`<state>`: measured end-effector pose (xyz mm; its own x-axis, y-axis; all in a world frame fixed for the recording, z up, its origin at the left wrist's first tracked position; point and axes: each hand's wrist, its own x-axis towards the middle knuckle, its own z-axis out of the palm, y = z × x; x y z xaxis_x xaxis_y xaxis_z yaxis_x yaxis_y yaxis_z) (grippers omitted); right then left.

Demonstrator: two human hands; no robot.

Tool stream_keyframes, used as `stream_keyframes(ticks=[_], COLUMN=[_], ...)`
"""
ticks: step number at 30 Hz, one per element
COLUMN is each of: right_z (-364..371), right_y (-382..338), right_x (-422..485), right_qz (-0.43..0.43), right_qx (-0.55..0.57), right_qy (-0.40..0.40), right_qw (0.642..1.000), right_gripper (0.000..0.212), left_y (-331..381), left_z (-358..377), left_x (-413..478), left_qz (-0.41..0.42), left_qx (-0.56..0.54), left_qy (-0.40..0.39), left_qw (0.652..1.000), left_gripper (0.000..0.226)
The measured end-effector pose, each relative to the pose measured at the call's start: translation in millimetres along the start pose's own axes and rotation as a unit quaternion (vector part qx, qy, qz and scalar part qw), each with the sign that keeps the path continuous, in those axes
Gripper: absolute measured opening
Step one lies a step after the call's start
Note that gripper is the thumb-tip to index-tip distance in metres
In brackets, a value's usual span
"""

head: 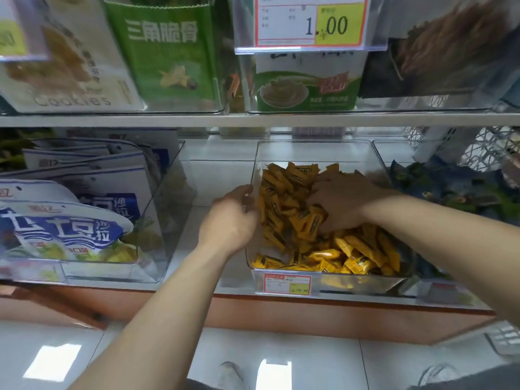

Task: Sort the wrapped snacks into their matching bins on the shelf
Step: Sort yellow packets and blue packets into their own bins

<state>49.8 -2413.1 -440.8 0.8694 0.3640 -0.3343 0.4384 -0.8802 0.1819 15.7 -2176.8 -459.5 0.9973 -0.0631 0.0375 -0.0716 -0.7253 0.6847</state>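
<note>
left hand grip curled on clear bin left wall; right hand inside bin atop yellow snacks, grip unclear.

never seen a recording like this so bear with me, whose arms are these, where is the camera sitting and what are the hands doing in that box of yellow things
There is no machine here: these are a person's two bare arms. The single picture comes from a camera worn on the person's head, looking forward and down at a shop shelf. In the middle stands a clear bin full of yellow wrapped snacks, with a price tag on its front. The left hand holds the bin's left wall. The right hand lies in the pile, fingers half buried, so whether it holds a snack cannot be told. To the left is a bin of white-and-blue bags; to the right, dark blue wrappers.
</note>
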Motion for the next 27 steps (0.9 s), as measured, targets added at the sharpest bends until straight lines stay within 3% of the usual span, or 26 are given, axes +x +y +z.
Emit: stream_keyframes(ticks=[3, 5, 8, 10, 12, 14, 18, 22, 27], right_z=[-11, -17, -18, -12, 1, 19, 36, 28, 15], right_y=[0, -10, -37, -58, -68, -68, -63, -33, 11], right_x=[-7, -10, -2, 9, 25, 34, 39, 32, 17], right_qz=[0.03, 0.034, -0.056, -0.136, -0.165, -0.139, -0.107, -0.052, 0.003], right_qx=[-0.027, -0.043, 0.094, 0.172, 0.098, 0.012, -0.039, -0.03, -0.007], right_qy=[-0.021, 0.006, 0.107, 0.089, 0.04, -0.01, 0.021, 0.026, 0.064], right_qw=[0.999, 0.998, 0.988, 0.972, 0.981, 0.99, 0.993, 0.998, 0.998], right_gripper=[0.058, 0.055, 0.052, 0.055, 0.062, 0.073, 0.08, 0.076, 0.063], left_y=[0, 0, 1, 1, 1, 1, 0, -3, 1], left_z=[1, 3, 5, 6, 5, 4, 2, 0, 1], left_x=[1, 1, 2, 2, 1, 0, -1, 1, 0], left_qz=[0.004, 0.007, 0.013, 0.015, 0.013, 0.012, -0.009, -0.026, -0.02], left_qx=[0.003, -0.003, -0.004, 0.0, 0.003, 0.002, 0.021, 0.054, 0.043], left_qy=[0.006, 0.009, 0.013, 0.012, 0.011, 0.008, 0.016, 0.039, 0.032], left_qw=[1.0, 1.0, 1.0, 1.0, 1.0, 1.0, 1.0, 0.997, 0.998], left_gripper=[0.047, 0.045, 0.041, 0.043, 0.045, 0.049, 0.055, 0.044, 0.045])
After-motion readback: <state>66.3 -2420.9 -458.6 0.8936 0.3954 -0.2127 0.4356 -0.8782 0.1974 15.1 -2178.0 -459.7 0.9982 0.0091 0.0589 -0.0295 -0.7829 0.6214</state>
